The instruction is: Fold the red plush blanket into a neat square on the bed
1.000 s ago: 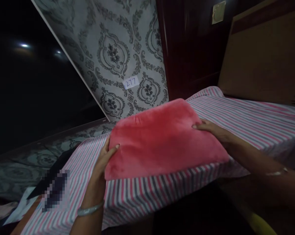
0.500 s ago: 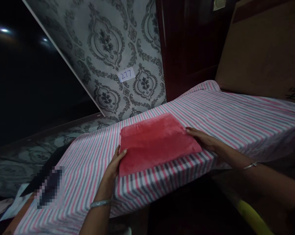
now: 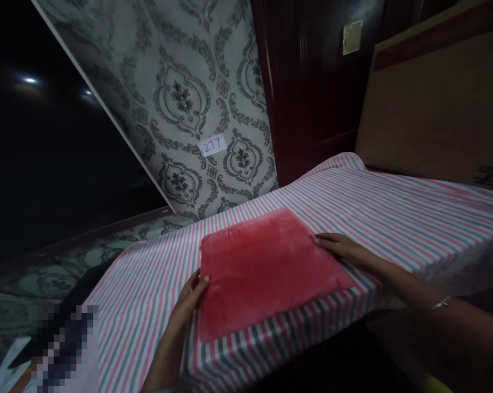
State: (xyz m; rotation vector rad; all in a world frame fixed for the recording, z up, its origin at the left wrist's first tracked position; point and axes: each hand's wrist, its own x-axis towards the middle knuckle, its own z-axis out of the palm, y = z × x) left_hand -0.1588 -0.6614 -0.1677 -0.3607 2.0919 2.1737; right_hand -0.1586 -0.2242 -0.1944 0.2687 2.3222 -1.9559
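Observation:
A folded red plush cloth lies flat on a striped sheet in pink, white and grey, close to the front edge. My left hand is at the cloth's left side, its thumb on top of the edge and its fingers partly hidden beside it. On the opposite side, my right hand grips the right edge with its fingertips; the rest of its fingers are hard to see. A thin bangle circles my right wrist.
A large cardboard box stands at the back right on the sheet. Behind are a dark red door and a patterned wall bearing a paper label marked 277. A big dark screen fills the left. A blurred-out patch covers the lower left.
The view has tilted up a little, so everything sits lower in the picture. The cloth appears larger and reaches closer to the front edge. Both hands stay at its sides.

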